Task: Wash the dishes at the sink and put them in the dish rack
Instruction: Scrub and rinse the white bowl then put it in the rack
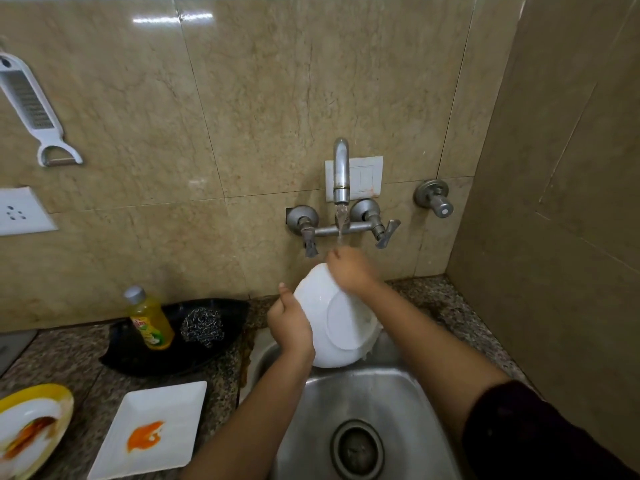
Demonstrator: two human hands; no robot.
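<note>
A white bowl (332,317) is tilted over the steel sink (398,410), its underside facing me. My left hand (289,323) grips its left rim, thumb up. My right hand (349,271) lies on the bowl's upper edge, blurred, under the thin stream from the tap (341,174). A square white plate (152,431) with an orange smear and a yellow-rimmed plate (31,424) with food stains lie on the counter at the left.
A black tray (138,358) behind the plates holds a yellow dish-soap bottle (150,320) and a steel scrubber (202,325). Tap valves (375,220) stick out from the tiled wall. A grater-peeler (33,109) hangs at left. A wall stands close on the right.
</note>
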